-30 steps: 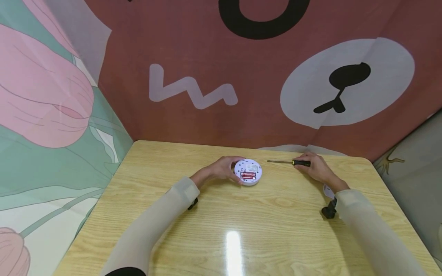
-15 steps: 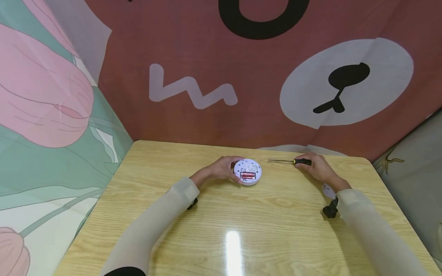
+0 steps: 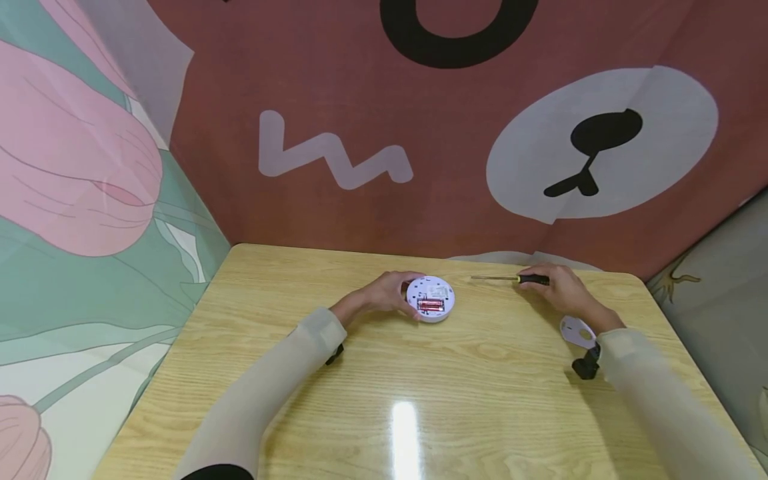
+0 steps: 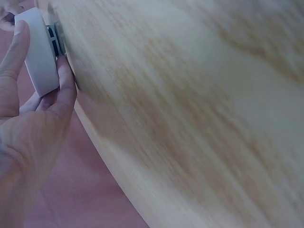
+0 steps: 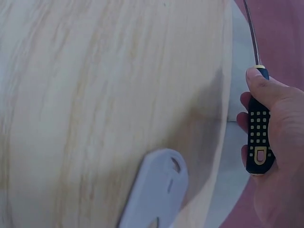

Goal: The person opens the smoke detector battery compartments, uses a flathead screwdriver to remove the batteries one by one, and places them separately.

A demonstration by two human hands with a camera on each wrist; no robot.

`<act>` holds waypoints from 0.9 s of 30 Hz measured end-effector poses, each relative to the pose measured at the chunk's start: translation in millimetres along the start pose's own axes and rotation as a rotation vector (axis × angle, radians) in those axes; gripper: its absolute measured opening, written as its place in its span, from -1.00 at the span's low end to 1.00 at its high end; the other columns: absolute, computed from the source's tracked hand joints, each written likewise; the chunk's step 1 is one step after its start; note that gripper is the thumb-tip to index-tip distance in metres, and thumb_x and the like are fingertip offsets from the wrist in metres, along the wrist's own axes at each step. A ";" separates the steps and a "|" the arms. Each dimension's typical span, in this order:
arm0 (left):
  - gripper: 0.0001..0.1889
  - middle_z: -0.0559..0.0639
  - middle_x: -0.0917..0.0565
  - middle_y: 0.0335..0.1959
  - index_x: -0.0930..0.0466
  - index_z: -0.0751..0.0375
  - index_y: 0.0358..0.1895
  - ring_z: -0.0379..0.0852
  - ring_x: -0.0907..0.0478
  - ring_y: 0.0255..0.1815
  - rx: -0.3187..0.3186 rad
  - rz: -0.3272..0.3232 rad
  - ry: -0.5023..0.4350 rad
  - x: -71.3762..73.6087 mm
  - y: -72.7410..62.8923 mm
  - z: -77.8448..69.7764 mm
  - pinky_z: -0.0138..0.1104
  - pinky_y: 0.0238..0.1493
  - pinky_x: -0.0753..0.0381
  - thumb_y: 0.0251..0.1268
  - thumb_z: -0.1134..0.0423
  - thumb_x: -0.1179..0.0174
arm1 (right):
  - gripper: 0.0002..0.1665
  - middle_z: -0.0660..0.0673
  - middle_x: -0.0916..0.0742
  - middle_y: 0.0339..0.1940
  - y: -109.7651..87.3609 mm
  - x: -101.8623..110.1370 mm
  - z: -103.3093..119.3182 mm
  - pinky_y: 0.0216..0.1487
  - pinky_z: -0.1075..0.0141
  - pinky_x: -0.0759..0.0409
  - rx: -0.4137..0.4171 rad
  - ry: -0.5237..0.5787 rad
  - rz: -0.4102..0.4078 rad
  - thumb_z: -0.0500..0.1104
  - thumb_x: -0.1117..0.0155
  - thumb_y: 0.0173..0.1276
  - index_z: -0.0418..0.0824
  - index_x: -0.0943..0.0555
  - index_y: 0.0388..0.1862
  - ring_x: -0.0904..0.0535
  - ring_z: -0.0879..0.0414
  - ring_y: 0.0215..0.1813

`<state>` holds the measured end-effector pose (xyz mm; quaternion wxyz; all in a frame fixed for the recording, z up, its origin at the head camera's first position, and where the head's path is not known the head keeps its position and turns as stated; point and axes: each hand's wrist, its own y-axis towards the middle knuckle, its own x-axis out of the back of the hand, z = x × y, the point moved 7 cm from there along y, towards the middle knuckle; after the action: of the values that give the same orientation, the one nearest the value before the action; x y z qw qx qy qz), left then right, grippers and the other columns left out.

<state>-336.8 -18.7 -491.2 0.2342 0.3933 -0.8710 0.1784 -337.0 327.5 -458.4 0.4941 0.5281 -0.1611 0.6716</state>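
Observation:
My left hand (image 3: 384, 292) grips the left side of a round white device (image 3: 443, 289) in the head view. Its face has several small dark holes, a label and two red batteries (image 3: 431, 305) in an uncovered slot. The left wrist view shows the device (image 4: 39, 54) edge-on between thumb and fingers, a dark slotted part on its underside toward the table. Over to the right, my right hand (image 3: 561, 291) holds a screwdriver (image 3: 531, 279) by its black handle, the shaft pointing left toward the device. In the right wrist view, fingers wrap the yellow-dotted handle of the screwdriver (image 5: 259, 121).
A white flat cover (image 3: 575, 331) with a hole lies on the wooden table (image 3: 468, 380), beside my right wrist. A black wrist camera (image 3: 586, 363) hangs under the right sleeve. The table's back edge meets a reddish-brown printed cloth (image 3: 324, 213).
My right hand has shifted right with the screwdriver, so its tip is farther from the device and more of the white cover shows. My left hand and the device stay in place.

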 end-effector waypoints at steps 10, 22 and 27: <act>0.02 0.03 -0.58 0.41 -0.36 0.16 0.60 -0.15 -0.56 0.28 -0.002 0.006 -0.033 0.3 0.5 0.0 -0.31 0.33 -0.54 0.00 0.24 -0.71 | -0.65 -0.19 -0.83 -0.19 1.2 15.8 13.5 -0.52 0.37 -0.41 0.050 -0.077 -0.025 -0.31 -0.59 0.26 -0.31 -0.82 0.04 -0.52 0.24 -0.44; 0.02 0.03 -0.58 0.41 -0.33 0.16 0.61 -0.12 -0.57 0.30 0.004 0.024 -0.069 0.1 0.7 0.3 -0.31 0.31 -0.57 0.03 0.26 -0.69 | -0.58 -0.10 -0.78 -0.25 11.6 30.3 45.9 -0.58 0.39 -0.31 0.174 -0.113 -0.036 -0.37 -0.64 0.14 -0.31 -0.83 0.03 -0.31 0.37 -0.54; 0.02 0.04 -0.59 0.40 -0.34 0.17 0.61 -0.13 -0.57 0.29 0.000 0.022 -0.061 -0.1 1.4 0.0 -0.32 0.30 -0.57 0.03 0.27 -0.69 | -0.60 -0.08 -0.80 -0.22 14.7 34.9 60.9 -0.56 0.40 -0.34 0.217 -0.117 -0.029 -0.33 -0.64 0.18 -0.30 -0.83 0.03 -0.39 0.38 -0.50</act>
<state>-337.8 -17.8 -491.4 0.2057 0.3888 -0.8821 0.1687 -314.2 293.0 -399.8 0.4335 0.6191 -0.1084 0.6457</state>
